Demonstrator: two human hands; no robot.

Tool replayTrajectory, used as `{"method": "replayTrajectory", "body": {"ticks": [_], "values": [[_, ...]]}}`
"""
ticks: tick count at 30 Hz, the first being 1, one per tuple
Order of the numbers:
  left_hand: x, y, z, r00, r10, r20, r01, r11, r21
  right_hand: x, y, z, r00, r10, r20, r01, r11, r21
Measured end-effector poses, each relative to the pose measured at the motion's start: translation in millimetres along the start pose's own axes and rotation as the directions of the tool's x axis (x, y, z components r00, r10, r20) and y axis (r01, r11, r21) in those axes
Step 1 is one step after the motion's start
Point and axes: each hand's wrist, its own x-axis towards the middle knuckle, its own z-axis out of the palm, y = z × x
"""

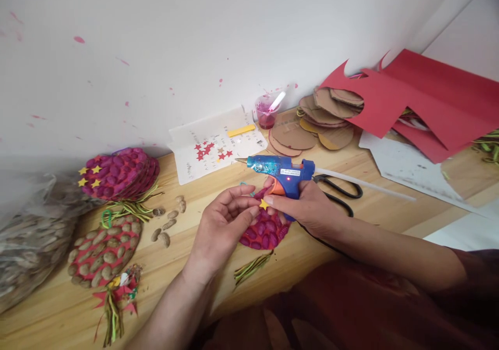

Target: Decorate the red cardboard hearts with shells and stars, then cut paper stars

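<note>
A blue hot glue gun (290, 172) with an orange trigger is in my right hand (314, 207); its nozzle points left and its small light glows red. At my right thumb tip is a small yellow star (264, 204). The curled fingers of my left hand (228, 217) meet the star from the other side; which fingers bear it is hard to tell. Beneath both hands lies a red disc covered with magenta-painted peanuts (265, 231), partly hidden by them. Its green-brown tassel (253, 267) points toward me.
Paper (183, 165) carries red stars (205, 150) and a yellow strip. Behind stand a cup of magenta paint (267, 113) and cardboard discs (292, 134). Black-handled scissors (343, 186) lie right. Painted discs (120, 173), an unpainted peanut disc (105, 251) and a peanut bag (35, 256) are left.
</note>
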Motion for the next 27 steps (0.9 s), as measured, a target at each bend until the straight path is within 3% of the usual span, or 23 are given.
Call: {"method": "replayTrajectory", "body": {"ticks": [8, 27], "values": [[1.0, -5.0, -1.2, 1.000, 0.009, 0.027, -0.008, 1.000, -0.026, -1.3, -1.5, 1.5, 1.000, -0.011, 0.015, 0.012, 0.997, -0.078], [0.9, -5.5, -2.5, 0.999, 0.012, 0.030, -0.011, 0.999, -0.041, -0.5, 1.0, 2.0, 0.998, -0.053, 0.037, 0.053, 0.999, -0.009]]}}
